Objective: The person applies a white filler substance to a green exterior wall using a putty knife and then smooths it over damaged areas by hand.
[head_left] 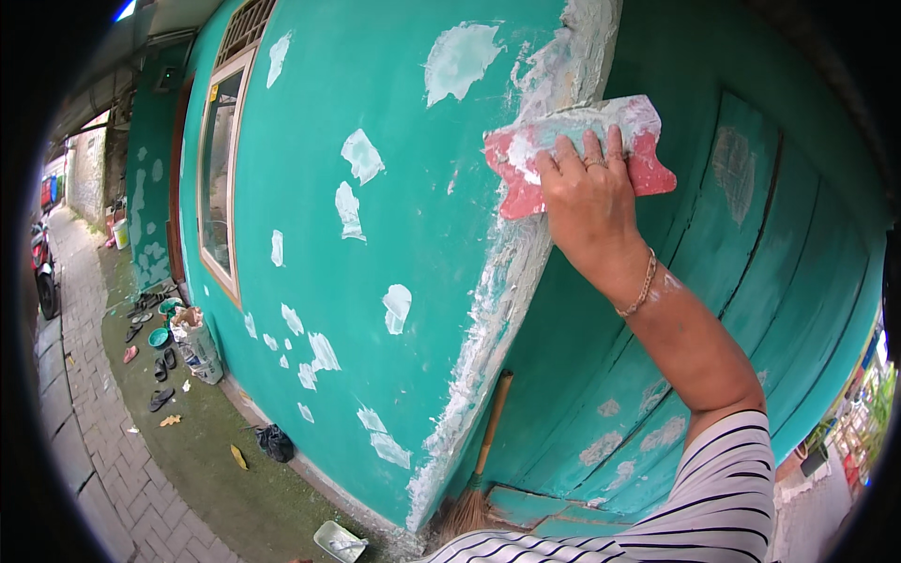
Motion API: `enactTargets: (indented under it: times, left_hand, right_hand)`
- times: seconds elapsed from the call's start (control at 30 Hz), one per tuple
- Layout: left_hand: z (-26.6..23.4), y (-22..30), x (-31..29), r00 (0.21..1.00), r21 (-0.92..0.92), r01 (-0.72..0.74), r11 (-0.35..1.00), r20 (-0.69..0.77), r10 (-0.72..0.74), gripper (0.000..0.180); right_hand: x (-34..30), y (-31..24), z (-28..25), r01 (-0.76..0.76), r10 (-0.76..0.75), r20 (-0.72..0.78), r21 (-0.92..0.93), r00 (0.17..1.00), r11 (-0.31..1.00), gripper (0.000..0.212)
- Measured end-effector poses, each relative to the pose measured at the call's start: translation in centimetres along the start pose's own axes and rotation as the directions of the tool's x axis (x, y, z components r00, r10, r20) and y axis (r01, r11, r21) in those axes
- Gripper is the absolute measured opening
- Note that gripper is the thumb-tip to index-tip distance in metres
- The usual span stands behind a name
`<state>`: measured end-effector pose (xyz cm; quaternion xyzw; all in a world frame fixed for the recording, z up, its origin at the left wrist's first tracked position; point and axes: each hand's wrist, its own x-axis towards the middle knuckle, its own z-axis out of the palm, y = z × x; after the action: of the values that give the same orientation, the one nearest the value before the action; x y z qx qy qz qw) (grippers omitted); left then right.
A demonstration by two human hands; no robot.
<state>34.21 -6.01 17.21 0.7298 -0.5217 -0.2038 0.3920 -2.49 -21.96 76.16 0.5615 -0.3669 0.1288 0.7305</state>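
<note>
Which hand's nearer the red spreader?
Right. The right hand is on the red spreader, fingers laid across its face, holding it at the wall corner. The left hand is out of view, so its position can't be told.

Left of the fingers (593,150) runs a teal-green painted wall (310,216), dotted with pale irregular patches (362,157). Farther left: tall, pale-wood-framed glass window (221,174), brown slatted vent grille (246,30) above. Right of and below the fingers: shaded teal-green plank panelling (798,272). Well below, to their left: grey block paving (117,403) beside a mossy ground strip (202,450). Light: daylight, dimmer to their right.
</note>
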Motion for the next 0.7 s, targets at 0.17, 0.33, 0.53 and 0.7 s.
enactTargets:
  times: [0.17,0.33,0.53,0.7]
  left_hand:
    - [-0.4,0.8,0.3,0.999,0.036,0.04,0.999,0.027,-0.041,0.026]
    - [-0.3,1.0,0.8,1.0,0.014,-0.016,1.0,0.01,0.016,0.026]
    - [0.3,-0.3,0.7,1.0,-0.007,-0.015,1.0,0.017,0.015,0.026]
    - [-0.7,0.2,1.4,0.999,-0.012,-0.038,0.999,-0.006,0.038,0.027]
  right_hand:
    - [4.7,4.5,3.1,-0.036,0.026,-0.105,-0.092,0.994,0.995,0.015]
    - [4.6,4.5,3.4,-0.002,-0.013,-0.11,-0.13,0.994,0.992,0.015]
    - [4.3,4.6,2.5,-0.001,-0.018,-0.174,-0.108,0.985,0.994,0.015]
    - [7.9,9.0,3.0,-0.05,0.019,-0.171,-0.179,0.985,0.983,0.022]
